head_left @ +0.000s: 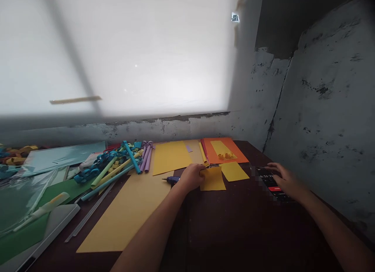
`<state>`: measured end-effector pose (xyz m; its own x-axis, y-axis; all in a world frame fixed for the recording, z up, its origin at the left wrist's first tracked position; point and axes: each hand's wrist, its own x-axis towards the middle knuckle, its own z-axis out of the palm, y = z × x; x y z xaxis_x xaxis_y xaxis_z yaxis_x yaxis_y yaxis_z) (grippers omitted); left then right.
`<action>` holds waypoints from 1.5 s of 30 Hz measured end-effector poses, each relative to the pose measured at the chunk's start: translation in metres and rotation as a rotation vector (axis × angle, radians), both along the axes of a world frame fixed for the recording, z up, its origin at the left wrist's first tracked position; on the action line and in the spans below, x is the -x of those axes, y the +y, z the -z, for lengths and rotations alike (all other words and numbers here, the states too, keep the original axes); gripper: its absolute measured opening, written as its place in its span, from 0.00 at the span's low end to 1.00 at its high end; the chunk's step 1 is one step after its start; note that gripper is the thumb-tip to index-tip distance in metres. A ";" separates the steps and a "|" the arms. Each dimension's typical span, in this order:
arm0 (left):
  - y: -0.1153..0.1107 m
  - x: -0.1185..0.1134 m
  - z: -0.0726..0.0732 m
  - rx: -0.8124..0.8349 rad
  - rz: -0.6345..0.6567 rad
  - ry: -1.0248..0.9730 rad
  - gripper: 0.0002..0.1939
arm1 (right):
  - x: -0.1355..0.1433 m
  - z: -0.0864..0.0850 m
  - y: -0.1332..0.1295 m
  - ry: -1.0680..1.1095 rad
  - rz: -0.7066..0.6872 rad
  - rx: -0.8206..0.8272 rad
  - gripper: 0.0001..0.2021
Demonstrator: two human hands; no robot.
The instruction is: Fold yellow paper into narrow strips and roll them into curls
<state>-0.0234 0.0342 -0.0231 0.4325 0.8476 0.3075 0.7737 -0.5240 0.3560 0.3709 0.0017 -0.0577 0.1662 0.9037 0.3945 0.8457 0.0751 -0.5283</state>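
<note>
My left hand (191, 177) is closed on the left edge of a small yellow paper square (213, 179), thumb and fingertips at its upper left corner. Another yellow paper square (234, 171) lies just behind and to the right. A dark blue pointed tool, perhaps a glue gun (172, 180), is partly hidden behind my left hand. On the right, my right hand (287, 183) grips the right side of a phone (271, 184), thumb over its screen, which shows a running time and a red button. Part of the phone is hidden or blurred.
Yellow sheets (172, 156), an orange sheet (238, 149) and rolled purple paper tubes (146, 158) lie along the back. Blue curled strips (96, 164), a large tan sheet (125, 213), clear sticks (90, 213) and a white glue bottle (47, 207) are left. A wall (328, 119) borders the right.
</note>
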 end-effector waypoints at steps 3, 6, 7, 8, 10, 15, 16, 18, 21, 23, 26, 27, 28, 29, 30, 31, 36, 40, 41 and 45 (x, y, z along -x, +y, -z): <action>0.000 0.000 -0.001 0.005 -0.006 0.006 0.22 | 0.003 -0.002 0.014 0.067 -0.071 0.101 0.23; 0.000 0.000 -0.001 0.006 -0.011 0.008 0.22 | 0.004 0.001 0.021 0.098 -0.087 0.155 0.22; 0.000 0.000 -0.001 0.006 -0.012 0.008 0.22 | 0.004 0.002 0.021 0.105 -0.085 0.153 0.22; 0.000 0.000 -0.001 0.005 -0.013 0.008 0.22 | 0.003 0.003 0.022 0.110 -0.080 0.141 0.22; 0.000 0.001 -0.001 0.004 -0.011 0.007 0.22 | 0.001 0.004 0.022 0.115 -0.066 0.108 0.23; -0.001 0.001 -0.002 0.004 -0.005 0.005 0.20 | -0.001 0.005 0.024 0.110 -0.080 0.134 0.24; -0.001 0.001 -0.002 0.003 -0.005 0.004 0.20 | -0.001 0.005 0.025 0.109 -0.083 0.140 0.24; -0.001 0.001 -0.001 -0.001 -0.008 0.004 0.20 | 0.000 0.004 0.025 0.112 -0.088 0.140 0.23; 0.000 0.001 0.000 -0.005 -0.009 0.003 0.21 | 0.000 0.004 0.025 0.129 -0.082 0.123 0.24; 0.000 0.002 0.000 -0.007 -0.009 0.004 0.21 | 0.001 0.003 0.023 0.133 -0.083 0.113 0.24; 0.000 0.002 0.000 -0.008 -0.011 0.008 0.19 | 0.001 0.002 0.020 0.126 -0.091 0.097 0.23; 0.000 0.002 -0.001 -0.008 -0.012 0.009 0.19 | 0.002 0.002 0.019 0.122 -0.092 0.086 0.23; 0.000 0.002 -0.001 -0.007 -0.013 0.011 0.19 | 0.002 0.002 0.018 0.117 -0.092 0.075 0.22; -0.001 0.001 -0.001 -0.005 -0.012 0.013 0.18 | 0.003 0.002 0.017 0.111 -0.090 0.065 0.22; -0.001 0.001 -0.001 -0.002 -0.012 0.015 0.18 | 0.003 0.001 0.016 0.106 -0.088 0.057 0.22; -0.001 0.001 -0.002 0.000 -0.011 0.017 0.17 | 0.004 0.001 0.016 0.102 -0.086 0.051 0.21; -0.002 0.001 -0.002 0.004 -0.016 0.020 0.16 | 0.006 -0.001 0.014 0.104 -0.071 0.044 0.18; -0.001 0.002 -0.001 0.003 -0.021 0.017 0.18 | 0.007 -0.002 0.013 0.129 -0.076 0.077 0.18; -0.001 0.002 -0.001 0.003 -0.023 0.017 0.18 | 0.006 -0.003 0.013 0.135 -0.077 0.067 0.18; -0.001 0.002 -0.001 0.005 -0.018 0.015 0.18 | 0.003 -0.005 0.013 0.161 -0.047 0.006 0.18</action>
